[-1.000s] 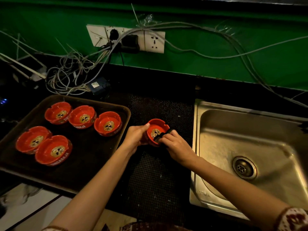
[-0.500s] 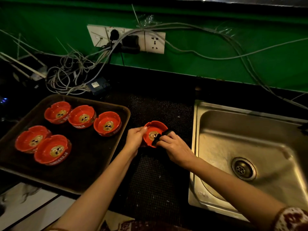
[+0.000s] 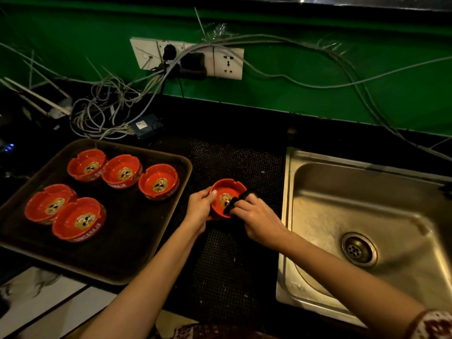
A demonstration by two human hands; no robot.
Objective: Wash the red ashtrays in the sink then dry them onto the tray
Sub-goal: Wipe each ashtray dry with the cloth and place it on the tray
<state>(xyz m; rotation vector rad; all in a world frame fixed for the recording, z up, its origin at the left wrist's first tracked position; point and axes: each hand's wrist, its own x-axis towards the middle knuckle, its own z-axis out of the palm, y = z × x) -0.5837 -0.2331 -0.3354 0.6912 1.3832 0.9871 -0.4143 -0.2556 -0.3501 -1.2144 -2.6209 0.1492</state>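
My left hand (image 3: 200,206) grips the left rim of a red ashtray (image 3: 223,189) over the black dotted mat (image 3: 220,265), between tray and sink. My right hand (image 3: 256,216) pinches a dark cloth (image 3: 234,203) and presses it into the ashtray's bowl, over the gold emblem. Several more red ashtrays sit on the dark tray (image 3: 137,253) at left, the nearest (image 3: 159,181) just left of my left hand. The steel sink (image 3: 318,216) lies to the right with its drain (image 3: 358,249) uncovered.
A tangle of grey cables (image 3: 105,113) and a small black adapter (image 3: 144,126) lie behind the tray. Wall sockets (image 3: 227,63) with plugs sit on the green wall, and more cables run right along it above the sink. A white surface (image 3: 36,302) shows below the tray.
The ashtray has tipped from facing me to sitting more level, and my right hand has pushed the cloth deeper into its bowl. Both hands stayed in the same spot.
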